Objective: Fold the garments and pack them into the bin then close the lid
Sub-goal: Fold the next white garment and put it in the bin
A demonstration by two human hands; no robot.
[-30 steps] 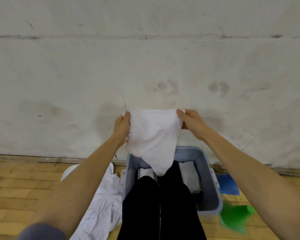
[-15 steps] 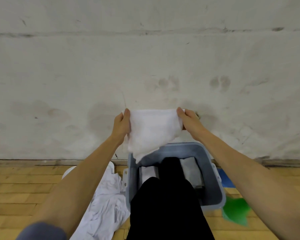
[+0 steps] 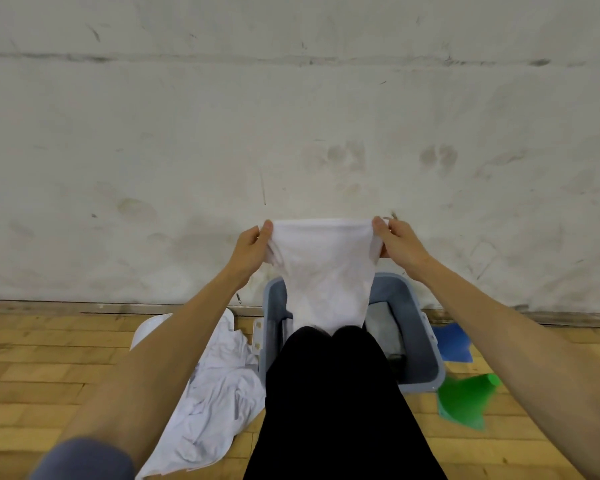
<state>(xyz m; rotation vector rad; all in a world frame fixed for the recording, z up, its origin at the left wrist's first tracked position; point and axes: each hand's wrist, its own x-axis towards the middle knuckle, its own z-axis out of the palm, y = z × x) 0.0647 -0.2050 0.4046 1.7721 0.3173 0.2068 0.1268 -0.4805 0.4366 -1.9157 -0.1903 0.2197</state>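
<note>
A small white garment (image 3: 324, 271) hangs in the air above the grey-blue bin (image 3: 418, 327), stretched by its top edge. My left hand (image 3: 252, 251) pinches its left corner and my right hand (image 3: 397, 245) pinches its right corner. The cloth's lower end drops to my black-trousered knees (image 3: 329, 393), which hide the front of the bin. Folded grey pieces (image 3: 383, 323) lie inside the bin. A crumpled white garment (image 3: 219, 393) lies on the wooden floor left of the bin.
A scuffed white wall (image 3: 291, 133) rises right behind the bin. A blue flat sheet (image 3: 452, 342) and a green plastic object (image 3: 465, 400) lie on the floor to the bin's right. A white rounded object (image 3: 149, 329) peeks out under the crumpled cloth.
The held cloth swung up toward the left, then dropped again and now hangs longer and spread wider between my hands. My hands moved slightly apart.
</note>
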